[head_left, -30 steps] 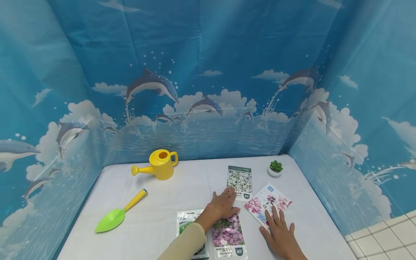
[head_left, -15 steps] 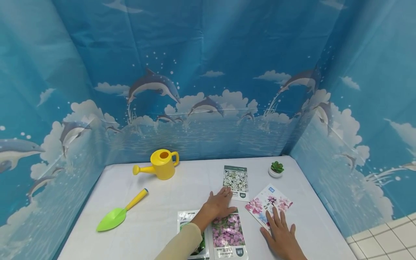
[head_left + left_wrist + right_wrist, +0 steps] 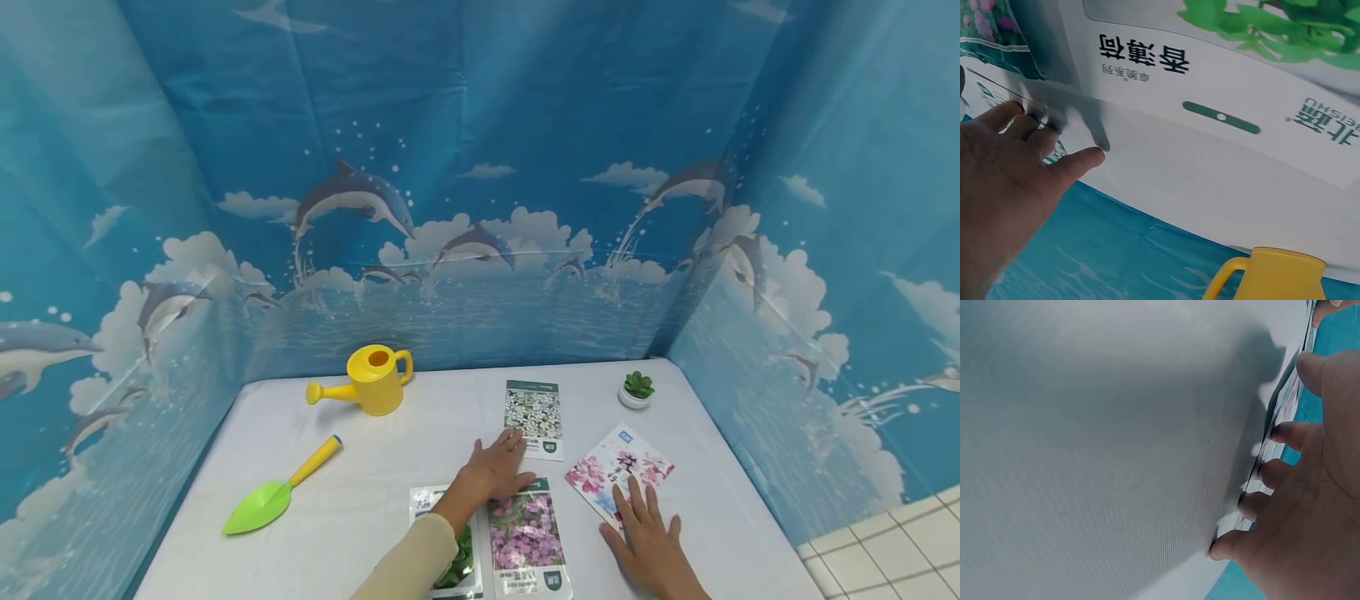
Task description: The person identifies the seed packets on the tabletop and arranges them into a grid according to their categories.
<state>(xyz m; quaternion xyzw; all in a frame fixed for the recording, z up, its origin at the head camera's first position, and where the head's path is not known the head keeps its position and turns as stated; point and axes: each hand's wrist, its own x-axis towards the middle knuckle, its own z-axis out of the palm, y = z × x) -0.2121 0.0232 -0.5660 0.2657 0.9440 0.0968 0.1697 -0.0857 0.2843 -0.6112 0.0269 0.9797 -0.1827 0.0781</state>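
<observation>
My left hand [image 3: 491, 468] reaches across the table, its extended fingertips on the lower left corner of a seed packet with white flowers [image 3: 534, 412]. In the left wrist view the left hand [image 3: 1016, 169] has its fingers stretched onto that packet. Below the hand lies a seed packet with purple flowers [image 3: 527, 533], beside a leafy green seed packet [image 3: 461, 565] partly hidden by the sleeve. My right hand [image 3: 648, 542] rests spread, fingertips on the lower edge of a tilted packet with pink blossoms [image 3: 618, 468]. In the right wrist view the right hand's fingers [image 3: 1275, 472] touch that packet's edge.
A yellow watering can [image 3: 377, 387] stands at the back left, with a green trowel with a yellow handle [image 3: 258, 505] in front of it. A small potted succulent [image 3: 636, 390] sits at the back right. Dolphin-print curtains [image 3: 480, 308] enclose the white table [image 3: 352, 500].
My left hand has slid the white-flower packet leftward, away from the pink-blossom packet and above the purple one. The right hand has stayed in place.
</observation>
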